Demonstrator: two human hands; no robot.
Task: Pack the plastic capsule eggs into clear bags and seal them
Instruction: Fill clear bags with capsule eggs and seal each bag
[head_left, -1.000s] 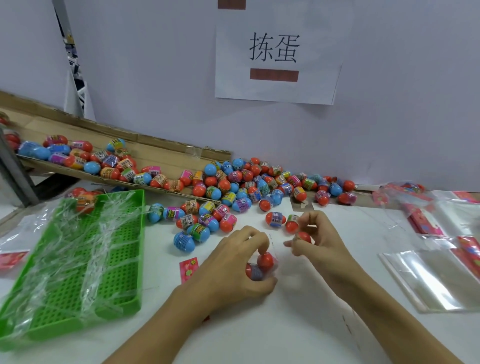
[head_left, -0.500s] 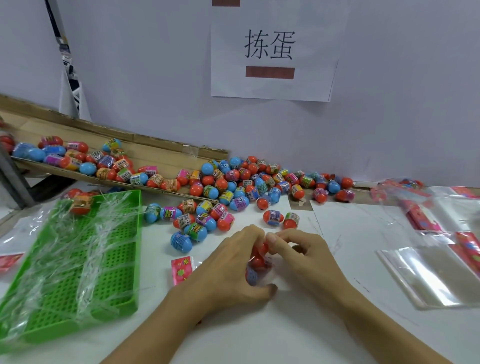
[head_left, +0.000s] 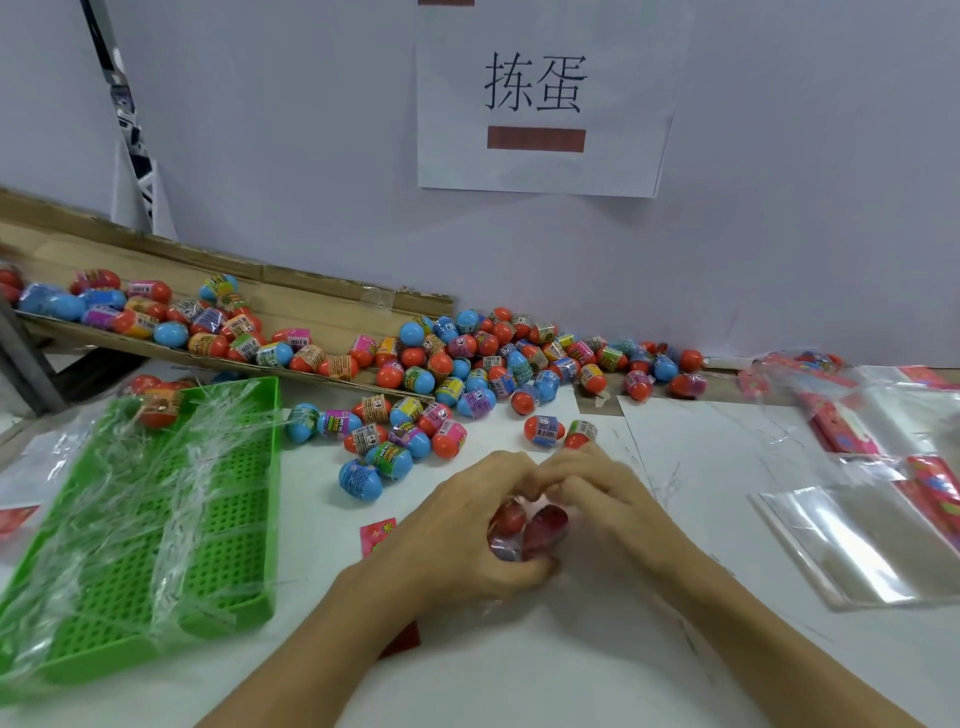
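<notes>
My left hand (head_left: 467, 525) and my right hand (head_left: 608, 499) meet at the middle of the table, both gripping a small clear bag (head_left: 527, 530) with red capsule eggs inside. The fingertips of both hands pinch the top of the bag. A big heap of red and blue capsule eggs (head_left: 483, 364) lies behind the hands along the wall. Two loose eggs (head_left: 558, 431) lie just beyond my fingers. A small cluster of eggs (head_left: 395, 436) lies to the left of them.
A green perforated tray (head_left: 218, 545) draped in clear film sits at the left, with one egg at its far corner. A cardboard chute (head_left: 156, 322) full of eggs slopes down from the left. Empty clear bags (head_left: 852, 540) with red headers lie at the right. A red card (head_left: 376, 535) lies by my left wrist.
My right hand came from the loose eggs to the bag in my left hand. Both hands now hold the bag together, and another red egg shows inside it.
</notes>
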